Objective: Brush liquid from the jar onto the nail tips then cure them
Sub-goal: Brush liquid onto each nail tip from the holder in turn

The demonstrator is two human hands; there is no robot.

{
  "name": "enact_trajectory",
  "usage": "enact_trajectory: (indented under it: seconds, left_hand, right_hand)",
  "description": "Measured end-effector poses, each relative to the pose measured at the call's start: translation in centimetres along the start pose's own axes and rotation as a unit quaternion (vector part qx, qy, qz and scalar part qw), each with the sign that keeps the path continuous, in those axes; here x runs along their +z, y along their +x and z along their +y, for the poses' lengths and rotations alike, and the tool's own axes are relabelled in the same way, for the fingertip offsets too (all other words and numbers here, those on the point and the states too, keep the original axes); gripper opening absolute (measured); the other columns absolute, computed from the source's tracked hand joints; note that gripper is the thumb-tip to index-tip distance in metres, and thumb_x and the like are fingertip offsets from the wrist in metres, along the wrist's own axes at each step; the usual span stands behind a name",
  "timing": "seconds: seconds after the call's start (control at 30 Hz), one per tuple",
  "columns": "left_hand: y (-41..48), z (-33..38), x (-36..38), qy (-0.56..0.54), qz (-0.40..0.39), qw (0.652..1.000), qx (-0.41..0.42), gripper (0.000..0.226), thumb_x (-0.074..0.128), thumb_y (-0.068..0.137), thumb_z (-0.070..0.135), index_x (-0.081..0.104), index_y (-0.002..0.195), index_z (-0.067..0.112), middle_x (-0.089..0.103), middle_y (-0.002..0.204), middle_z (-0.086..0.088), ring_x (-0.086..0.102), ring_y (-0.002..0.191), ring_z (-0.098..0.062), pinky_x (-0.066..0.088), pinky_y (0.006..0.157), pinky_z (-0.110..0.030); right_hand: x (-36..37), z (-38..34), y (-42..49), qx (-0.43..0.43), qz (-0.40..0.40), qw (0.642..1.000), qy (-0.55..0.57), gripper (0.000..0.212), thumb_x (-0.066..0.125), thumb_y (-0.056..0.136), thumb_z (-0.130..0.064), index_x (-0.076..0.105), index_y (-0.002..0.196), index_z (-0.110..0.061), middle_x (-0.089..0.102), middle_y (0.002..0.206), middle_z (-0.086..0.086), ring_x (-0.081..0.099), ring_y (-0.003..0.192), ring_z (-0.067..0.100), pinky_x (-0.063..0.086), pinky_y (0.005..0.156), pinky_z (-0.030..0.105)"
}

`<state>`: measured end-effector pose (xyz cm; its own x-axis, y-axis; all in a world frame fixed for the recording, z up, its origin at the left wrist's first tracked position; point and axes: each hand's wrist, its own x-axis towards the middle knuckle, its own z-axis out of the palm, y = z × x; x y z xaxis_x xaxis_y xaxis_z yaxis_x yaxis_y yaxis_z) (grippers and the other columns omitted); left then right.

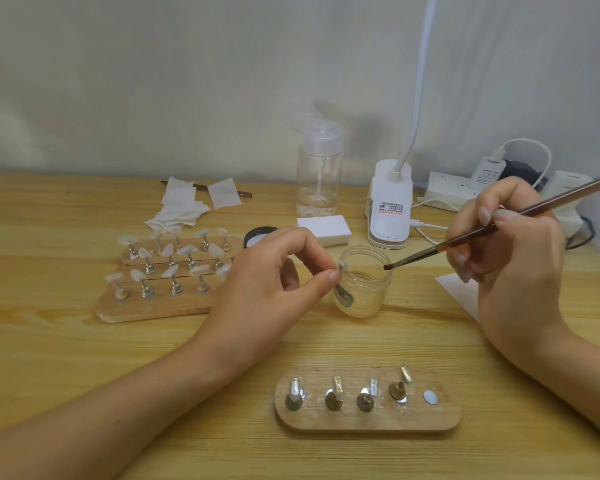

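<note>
Left hand (pixel 257 282) pinching half-hidden nail tip (pixel 342 266), right hand (pixel 510 258) holding brush (pixel 482 233)

A single wide-angle view from the person's head, above the near edge of the wooden surface (pixel 84 341), facing forward and down toward the far wall (pixel 153 81). It sits close: both forearms enter from the near corners, with the left hand (pixel 267 282) and right hand (pixel 513 258) mid-frame. The surface fills the lower two thirds, the wall the rest.
</note>
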<state>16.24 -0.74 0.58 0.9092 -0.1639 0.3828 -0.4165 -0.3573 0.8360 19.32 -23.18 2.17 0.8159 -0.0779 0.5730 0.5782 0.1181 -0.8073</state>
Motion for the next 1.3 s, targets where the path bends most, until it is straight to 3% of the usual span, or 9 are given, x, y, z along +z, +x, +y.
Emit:
enact_trajectory:
  seconds: [0.27,0.47,0.6,0.73,0.9,1.07,1.17,1.3]
  left_hand:
    - [0.0,-0.1,0.0,0.002,0.000,1.000,0.002,0.010,0.073,0.086,0.025,0.066,0.079,0.025,0.066,0.085,0.016,0.047,0.055,-0.014,0.040,0.054,-0.013]
    - [0.1,-0.1,-0.1,0.006,0.000,1.000,0.004,0.013,0.075,0.087,0.023,0.067,0.078,0.028,0.066,0.088,0.017,0.052,0.059,-0.017,0.040,0.057,-0.011]
    - [0.1,-0.1,0.0,0.002,0.001,1.000,0.006,0.014,0.076,0.086,0.023,0.067,0.077,0.029,0.066,0.088,0.016,0.052,0.059,-0.019,0.040,0.056,-0.011]
    - [0.2,-0.1,0.0,-0.002,0.002,1.000,0.005,0.015,0.077,0.086,0.023,0.067,0.077,0.030,0.066,0.087,0.016,0.051,0.059,-0.018,0.040,0.056,-0.012]
    - [0.2,-0.1,0.0,-0.001,0.001,1.000,0.006,0.015,0.076,0.086,0.022,0.066,0.077,0.029,0.066,0.086,0.017,0.051,0.059,-0.019,0.039,0.056,-0.012]
    - [0.2,0.0,-0.1,-0.003,-0.001,1.000,0.003,0.013,0.076,0.086,0.021,0.067,0.077,0.025,0.066,0.085,0.016,0.049,0.056,-0.011,0.039,0.056,-0.013]
    - [0.2,0.0,-0.1,-0.001,-0.002,1.000,0.004,0.013,0.076,0.086,0.021,0.067,0.077,0.026,0.066,0.085,0.017,0.048,0.056,-0.010,0.039,0.057,-0.012]
    - [0.2,0.0,0.0,0.001,0.000,1.000,0.004,0.012,0.076,0.085,0.024,0.067,0.077,0.027,0.066,0.086,0.015,0.048,0.056,-0.008,0.038,0.056,-0.011]
  right_hand:
    - [-0.2,0.0,0.0,0.002,-0.008,1.000,0.015,0.020,0.029,0.085,-0.007,0.042,0.075,-0.019,0.046,0.052,-0.007,0.034,0.044,0.010,0.028,0.041,0.016]
    - [0.3,0.3,0.1,0.114,-0.026,0.989,0.087,0.014,0.047,0.099,-0.025,0.049,0.087,-0.019,0.063,0.064,0.002,0.034,0.037,0.009,0.028,0.038,0.017]
    - [0.7,0.2,0.1,0.180,-0.036,0.977,0.105,0.020,0.058,0.085,-0.031,0.053,0.067,-0.025,0.062,0.059,0.004,0.035,0.034,0.007,0.027,0.036,0.014]
    - [0.6,0.4,0.3,0.214,-0.032,0.972,0.090,0.020,0.056,0.086,-0.029,0.045,0.072,-0.021,0.060,0.058,0.002,0.034,0.036,0.006,0.024,0.039,0.016]
    - [0.9,0.3,0.0,0.202,-0.064,0.974,0.082,0.019,0.054,0.087,-0.028,0.044,0.076,-0.016,0.061,0.059,0.006,0.036,0.036,0.008,0.029,0.040,0.016]
    - [0.8,0.2,-0.1,0.191,-0.036,0.980,0.041,0.021,0.053,0.087,-0.030,0.045,0.074,-0.016,0.061,0.058,0.010,0.034,0.036,0.011,0.016,0.044,0.028]
    - [0.6,0.3,0.0,0.175,-0.021,0.983,0.058,0.022,0.052,0.091,-0.027,0.044,0.073,-0.017,0.062,0.058,0.008,0.034,0.035,0.010,0.022,0.041,0.022]
    - [0.8,0.3,-0.2,0.151,-0.076,0.984,0.061,0.025,0.056,0.092,-0.032,0.045,0.076,-0.017,0.067,0.065,0.008,0.036,0.037,0.011,0.022,0.041,0.025]
